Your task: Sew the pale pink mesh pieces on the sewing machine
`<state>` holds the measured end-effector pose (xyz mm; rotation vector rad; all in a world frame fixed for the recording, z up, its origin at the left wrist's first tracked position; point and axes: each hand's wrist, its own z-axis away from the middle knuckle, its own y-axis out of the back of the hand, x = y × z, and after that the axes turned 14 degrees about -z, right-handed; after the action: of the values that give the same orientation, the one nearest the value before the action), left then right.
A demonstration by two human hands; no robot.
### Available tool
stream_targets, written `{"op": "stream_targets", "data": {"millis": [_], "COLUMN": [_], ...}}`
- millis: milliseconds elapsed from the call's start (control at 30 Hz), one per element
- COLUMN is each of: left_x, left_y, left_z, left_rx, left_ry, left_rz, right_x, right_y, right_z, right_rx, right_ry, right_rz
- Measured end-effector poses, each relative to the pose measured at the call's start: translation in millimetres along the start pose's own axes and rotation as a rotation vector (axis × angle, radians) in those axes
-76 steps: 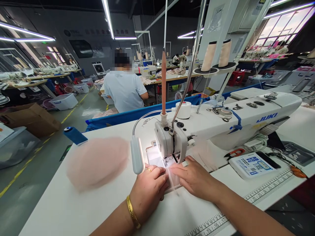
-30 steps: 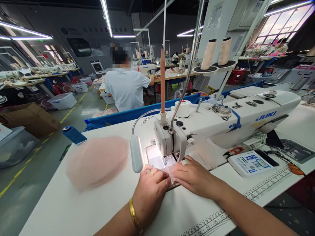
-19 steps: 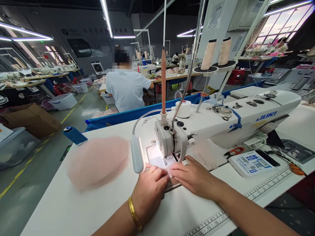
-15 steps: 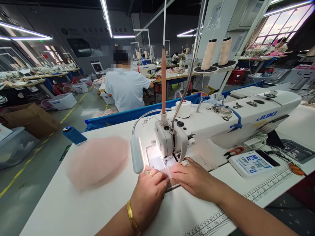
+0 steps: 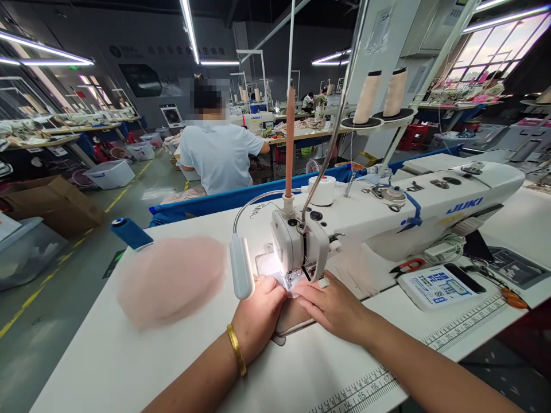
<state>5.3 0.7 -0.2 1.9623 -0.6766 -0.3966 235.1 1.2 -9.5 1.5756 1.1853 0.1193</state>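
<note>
The sheer fabric piece [image 5: 289, 285] lies under the presser foot of the sewing machine [image 5: 387, 218] on the table [image 5: 129, 355], pinned flat by the extended fingers of the left hand [image 5: 258, 315] and right hand [image 5: 333, 304], which should press evenly, clear of the needle.

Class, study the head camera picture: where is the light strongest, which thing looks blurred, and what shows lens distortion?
Head view: the lamp throws glare on the needle plate beside the left hand and right hand; the pink fabric pile is smeared soft; ceiling light strips flare; the table edge bows, and the window is washed out.
</note>
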Motion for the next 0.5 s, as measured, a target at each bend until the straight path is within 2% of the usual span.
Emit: {"op": "stream_targets", "data": {"millis": [133,233,367,500], "left_x": [-2.9,-2.8,-2.9,-0.8], "left_y": [-4.0,-4.4,-2.8,2.2], "left_z": [-1.6,-1.8,-1.4,2.9], "left_rx": [-0.007,0.002,0.032,0.065], "left_ry": [0.083,0.088,0.055,-0.032], "left_rz": [0.127,0.152,0.11,0.026], "right_x": [-1.6,-2.5,-2.9,-3.7], "right_y": [-8.4,-15.2,-19.2,-14.1], "right_z": [-6.4,-10.6,-12.0,-8.9], "right_rx": [0.14,0.193,0.195,0.142], "right_ry": [0.034,0.048,0.048,0.075], "right_rz": [0.057,0.135,0.148,0.117]}}
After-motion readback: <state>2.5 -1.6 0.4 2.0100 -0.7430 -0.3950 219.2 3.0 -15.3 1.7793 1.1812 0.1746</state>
